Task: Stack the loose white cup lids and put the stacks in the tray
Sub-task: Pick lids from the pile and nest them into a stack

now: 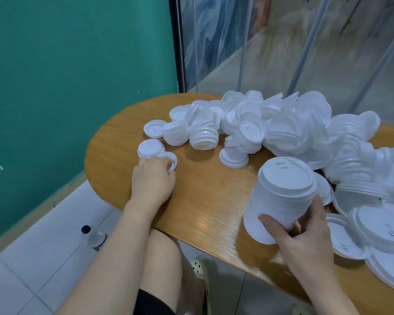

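Observation:
My right hand (305, 233) grips a tall stack of white cup lids (280, 196), held tilted just above the wooden table (205, 196). My left hand (154, 178) rests on the table at the left with its fingers closed over a loose white lid (171, 160). Another single lid (150, 148) lies just beyond it. A big heap of loose lids and short stacks (271, 123) covers the far and right parts of the table. No tray is in view.
More lids (373, 235) are spread flat at the table's right edge near my right wrist. A plastic bottle (93, 237) lies on the tiled floor at the left. A green wall stands to the left, and clear curtain strips hang behind the table.

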{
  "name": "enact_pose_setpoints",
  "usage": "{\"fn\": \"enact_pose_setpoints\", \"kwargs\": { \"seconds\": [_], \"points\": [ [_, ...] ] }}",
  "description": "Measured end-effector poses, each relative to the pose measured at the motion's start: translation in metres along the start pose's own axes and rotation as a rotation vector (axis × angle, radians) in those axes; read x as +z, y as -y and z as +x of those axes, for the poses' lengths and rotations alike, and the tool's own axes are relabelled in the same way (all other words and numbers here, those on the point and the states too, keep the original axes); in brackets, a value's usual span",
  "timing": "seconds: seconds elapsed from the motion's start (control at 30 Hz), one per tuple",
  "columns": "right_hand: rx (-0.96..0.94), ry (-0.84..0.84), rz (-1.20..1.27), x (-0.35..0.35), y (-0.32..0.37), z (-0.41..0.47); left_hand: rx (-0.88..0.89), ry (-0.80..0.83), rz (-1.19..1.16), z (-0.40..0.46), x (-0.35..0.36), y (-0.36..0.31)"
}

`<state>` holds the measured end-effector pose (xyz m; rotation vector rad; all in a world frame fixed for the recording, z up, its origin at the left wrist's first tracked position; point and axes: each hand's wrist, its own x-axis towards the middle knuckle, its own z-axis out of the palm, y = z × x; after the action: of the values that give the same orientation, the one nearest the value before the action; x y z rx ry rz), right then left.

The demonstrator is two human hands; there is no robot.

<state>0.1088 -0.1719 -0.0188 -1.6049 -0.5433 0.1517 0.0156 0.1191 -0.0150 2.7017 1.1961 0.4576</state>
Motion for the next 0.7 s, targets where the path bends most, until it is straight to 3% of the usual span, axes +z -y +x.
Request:
{"fn": "enact_pose_setpoints", "kwargs": {
  "seconds": [0.3,0.47,0.6,0.7],
  "points": [
    [0.002,0.008,-0.003,-0.001,-0.002,0.000,0.105,-0.153,-0.466,-0.011,-0.019,-0.031],
    [0.002,0.012,0.006,-0.001,-0.002,0.000,0.177,-0.004,-0.305,-0.011,-0.004,-0.028],
    [-0.002,0.019,0.000,-0.001,-0.003,0.000,0.122,0.179,-0.234,-0.003,0.011,-0.022],
    [0.018,0.005,-0.007,-0.001,0.000,-0.001,0.072,0.152,-0.223,0.010,0.015,-0.017]
  ]
}}
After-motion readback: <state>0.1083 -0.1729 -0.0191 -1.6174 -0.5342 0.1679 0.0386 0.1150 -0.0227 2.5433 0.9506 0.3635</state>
